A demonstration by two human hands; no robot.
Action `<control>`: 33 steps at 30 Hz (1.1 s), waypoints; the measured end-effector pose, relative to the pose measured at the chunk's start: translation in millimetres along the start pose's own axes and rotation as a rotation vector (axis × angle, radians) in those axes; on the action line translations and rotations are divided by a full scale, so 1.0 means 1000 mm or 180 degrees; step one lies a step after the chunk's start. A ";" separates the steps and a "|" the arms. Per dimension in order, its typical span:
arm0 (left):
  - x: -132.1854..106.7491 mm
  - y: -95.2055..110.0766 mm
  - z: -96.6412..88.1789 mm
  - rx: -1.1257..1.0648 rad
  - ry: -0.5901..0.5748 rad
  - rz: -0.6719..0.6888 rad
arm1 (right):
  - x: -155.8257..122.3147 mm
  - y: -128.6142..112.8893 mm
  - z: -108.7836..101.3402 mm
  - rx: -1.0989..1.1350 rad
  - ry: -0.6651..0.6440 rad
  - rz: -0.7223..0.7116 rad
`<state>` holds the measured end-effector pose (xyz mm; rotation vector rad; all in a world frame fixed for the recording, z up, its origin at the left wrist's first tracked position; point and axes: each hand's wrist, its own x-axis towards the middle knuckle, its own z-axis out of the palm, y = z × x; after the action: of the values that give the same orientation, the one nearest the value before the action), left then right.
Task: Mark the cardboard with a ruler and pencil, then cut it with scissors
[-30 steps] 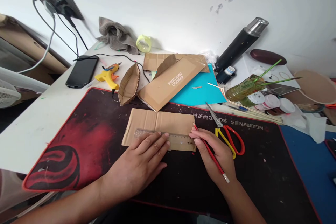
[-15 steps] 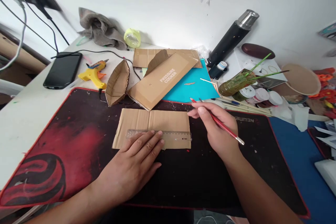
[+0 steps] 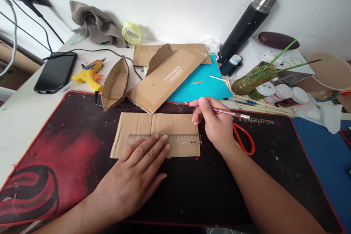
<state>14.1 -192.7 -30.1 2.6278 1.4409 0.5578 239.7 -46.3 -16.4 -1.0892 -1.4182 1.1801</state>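
Observation:
My left hand lies flat, fingers stretched out, pressing a clear plastic ruler onto a rectangular cardboard piece. The ruler runs lengthwise across the cardboard, and its right end reaches just past the edge. My right hand is closed around a red pencil just right of the cardboard. The pencil's point faces left and its capped end faces right. Partly hidden behind my right wrist are red-looped handles, apparently scissors, on the dark desk mat.
Behind lie a "PRESSURE COOKER" cardboard panel, a boat-shaped cardboard piece, a yellow glue gun and a black phone. At the right stand a black flask, a murky jar and several paint pots.
My right hand has moved slightly left and turned the pencil to lie more level. The red handles now show beside the wrist. My left hand stays on the ruler; the camera view has shifted.

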 end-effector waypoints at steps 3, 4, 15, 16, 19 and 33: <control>0.002 0.000 -0.002 0.0101 0.0001 0.0053 | -0.003 -0.004 -0.003 -0.0071 0.0045 0.0027; 0.003 0.000 -0.002 0.0150 0.0002 0.0093 | -0.004 -0.006 -0.003 -0.0074 0.0043 0.0058; -0.001 -0.004 -0.002 0.0388 -0.0087 0.0164 | -0.001 -0.004 -0.008 0.0152 0.0165 0.0185; -0.001 -0.005 -0.002 0.0405 -0.0080 0.0190 | 0.000 -0.003 -0.009 0.0168 0.0171 0.0191; 0.000 -0.007 -0.003 0.0449 -0.0050 0.0239 | 0.001 -0.001 -0.011 0.0226 0.0165 0.0170; 0.027 0.006 0.008 0.0503 -0.0048 0.0394 | 0.001 -0.001 -0.014 0.0084 0.0120 0.0089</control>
<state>34.6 -173.1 -28.5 2.8525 1.3788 0.4514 253.2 -44.0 -14.8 -1.1107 -1.3588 1.1890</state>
